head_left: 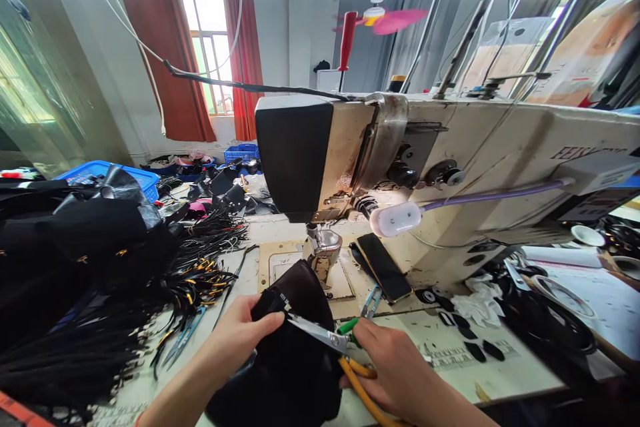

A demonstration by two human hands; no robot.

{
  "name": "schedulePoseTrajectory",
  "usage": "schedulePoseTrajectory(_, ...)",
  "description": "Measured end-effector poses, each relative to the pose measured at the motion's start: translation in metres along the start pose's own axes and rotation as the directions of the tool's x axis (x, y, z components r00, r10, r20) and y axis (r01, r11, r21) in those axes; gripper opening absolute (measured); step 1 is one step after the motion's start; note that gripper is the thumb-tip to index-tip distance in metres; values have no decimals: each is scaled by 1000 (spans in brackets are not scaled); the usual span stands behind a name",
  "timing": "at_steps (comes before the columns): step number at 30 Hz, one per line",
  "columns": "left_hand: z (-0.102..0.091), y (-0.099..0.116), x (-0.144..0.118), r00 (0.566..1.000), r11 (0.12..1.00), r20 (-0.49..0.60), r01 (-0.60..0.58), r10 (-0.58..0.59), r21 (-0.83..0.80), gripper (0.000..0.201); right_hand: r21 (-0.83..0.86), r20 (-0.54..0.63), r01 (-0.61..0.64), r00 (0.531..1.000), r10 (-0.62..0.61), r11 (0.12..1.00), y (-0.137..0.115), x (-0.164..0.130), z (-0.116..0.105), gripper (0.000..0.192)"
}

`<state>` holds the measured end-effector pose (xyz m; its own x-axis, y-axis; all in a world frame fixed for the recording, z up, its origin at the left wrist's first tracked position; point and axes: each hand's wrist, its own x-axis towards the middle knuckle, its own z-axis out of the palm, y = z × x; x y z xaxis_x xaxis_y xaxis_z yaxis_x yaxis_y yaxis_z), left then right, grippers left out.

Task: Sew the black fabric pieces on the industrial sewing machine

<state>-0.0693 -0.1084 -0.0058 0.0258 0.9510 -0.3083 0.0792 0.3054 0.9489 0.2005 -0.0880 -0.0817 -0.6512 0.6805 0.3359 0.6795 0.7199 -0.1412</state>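
My left hand (244, 328) pinches the edge of a black leather piece (305, 380), its thumb lying on top near small pale printed marks. The piece is curved and stands partly upright in front of the sewing machine's post (324, 250). In my right hand (393, 363) is a pair of scissors (325, 335) with orange-yellow handles. Their blades point left across the leather, tips close to my left thumb. A green piece (348, 325) shows at my right fingers; I cannot tell whether it belongs to the scissors.
The sewing machine (475, 147) with a lit lamp (396, 219) spans the right. Behind my right hand lie blue thread snips (371, 300) and a black phone (384, 267). More blue snips (185, 337) lie left, beside heaped black leather pieces (75, 247) and a blue basket (145, 180).
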Motion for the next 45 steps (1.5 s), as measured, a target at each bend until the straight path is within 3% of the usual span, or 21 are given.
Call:
schedulePoseTrajectory(12,-2,-2,3,1000,1000,25,-19,19,9,37,-13,-56,66,996,-66,998,8,-4,14,35)
schedulePoseTrajectory(17,-3,0,3,1000,999,-6,-14,14,36,29,70,-32,-49,998,52,996,4,-3,10,36)
schedulePoseTrajectory(23,3,-4,0,999,999,31,-38,37,22,33,58,26,-141,990,139,988,-10,6,-5,38)
schedulePoseTrajectory(34,2,-12,3,994,996,72,-73,76,-45,39,-74,-166,-56,985,43,996,-8,7,2,44)
schedulePoseTrajectory(41,12,-5,1,996,993,29,-84,87,-87,39,-216,-379,-24,923,-61,976,-3,6,10,19)
schedulePoseTrajectory(45,13,-5,2,997,992,12,-75,77,-106,35,-203,-381,-2,921,-77,979,0,7,11,20)
